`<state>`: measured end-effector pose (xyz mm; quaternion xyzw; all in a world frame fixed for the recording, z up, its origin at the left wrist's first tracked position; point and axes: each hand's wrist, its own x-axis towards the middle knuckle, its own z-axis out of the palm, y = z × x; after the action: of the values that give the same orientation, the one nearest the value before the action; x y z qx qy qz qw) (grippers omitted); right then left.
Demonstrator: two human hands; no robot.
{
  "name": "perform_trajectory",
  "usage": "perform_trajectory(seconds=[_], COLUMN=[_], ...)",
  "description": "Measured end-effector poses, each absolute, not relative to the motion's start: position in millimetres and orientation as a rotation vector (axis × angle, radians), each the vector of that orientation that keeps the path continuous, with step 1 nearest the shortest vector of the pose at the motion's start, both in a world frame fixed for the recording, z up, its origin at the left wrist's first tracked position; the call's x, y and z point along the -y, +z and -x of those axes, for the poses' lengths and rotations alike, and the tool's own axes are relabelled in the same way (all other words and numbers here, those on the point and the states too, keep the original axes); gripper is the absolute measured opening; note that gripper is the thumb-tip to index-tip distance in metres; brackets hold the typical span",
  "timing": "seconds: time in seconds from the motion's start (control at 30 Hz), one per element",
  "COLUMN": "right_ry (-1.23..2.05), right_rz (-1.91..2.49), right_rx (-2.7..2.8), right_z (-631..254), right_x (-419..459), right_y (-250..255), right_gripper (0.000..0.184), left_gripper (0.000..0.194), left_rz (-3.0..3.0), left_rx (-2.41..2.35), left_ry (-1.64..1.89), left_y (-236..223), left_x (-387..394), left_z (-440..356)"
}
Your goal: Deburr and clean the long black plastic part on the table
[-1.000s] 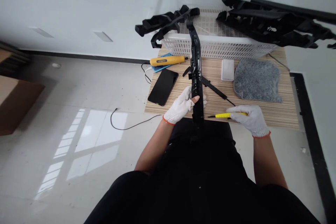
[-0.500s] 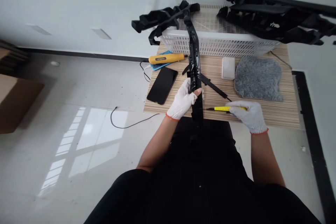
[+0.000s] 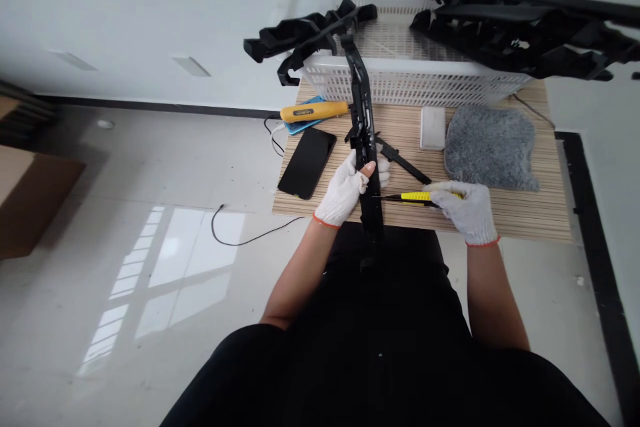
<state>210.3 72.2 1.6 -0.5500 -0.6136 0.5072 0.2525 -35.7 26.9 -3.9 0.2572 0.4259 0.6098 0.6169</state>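
In the head view my left hand (image 3: 340, 192), in a white glove with the thumb tip bare, is wrapped round a long black plastic part (image 3: 363, 113). The part stretches from my lap toward the basket. My right hand (image 3: 467, 210), also gloved, grips a slim yellow-handled tool (image 3: 415, 197) with a thin dark pointed tip. That tip reaches the right edge of the part, just below my left fingers; whether it touches is not clear. Behind the tool lies a black caliper (image 3: 405, 163) on the table, partly hidden by the part.
A white basket (image 3: 400, 65) stands at the table's back, with black plastic parts (image 3: 520, 33) across its right and another black part (image 3: 300, 37) at its left. A phone (image 3: 307, 163), a yellow corded tool (image 3: 314, 111), a white box (image 3: 433, 128) and a grey cloth (image 3: 490, 147) lie on the table (image 3: 540, 213).
My right hand has moved left with the yellow-handled tool, bringing its tip to the black part. The part has shifted slightly left in view, still in my left hand.
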Motion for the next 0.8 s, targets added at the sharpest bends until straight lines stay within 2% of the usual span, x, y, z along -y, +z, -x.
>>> perform_trajectory(seconds=[0.1,0.53,0.8], right_ry=[1.421,1.310,1.306], right_rz=[1.525,1.472,1.499], right_rx=[1.587,1.434,1.370], right_z=[-208.6,-205.3,-203.7], right_x=[-72.4,-70.2,-72.5], right_y=[2.4,-5.8,-6.0], right_gripper=[0.033,0.026,0.026], left_gripper=[0.064,0.057,0.045], left_rz=[-0.615,-0.619,-0.561], left_rx=[-0.975,-0.969,-0.942], left_ry=[1.375,1.372,1.385], left_y=[-4.4,-10.3,-14.5], left_x=[-26.8,-24.7,-27.9], left_z=[36.6,37.2,38.5])
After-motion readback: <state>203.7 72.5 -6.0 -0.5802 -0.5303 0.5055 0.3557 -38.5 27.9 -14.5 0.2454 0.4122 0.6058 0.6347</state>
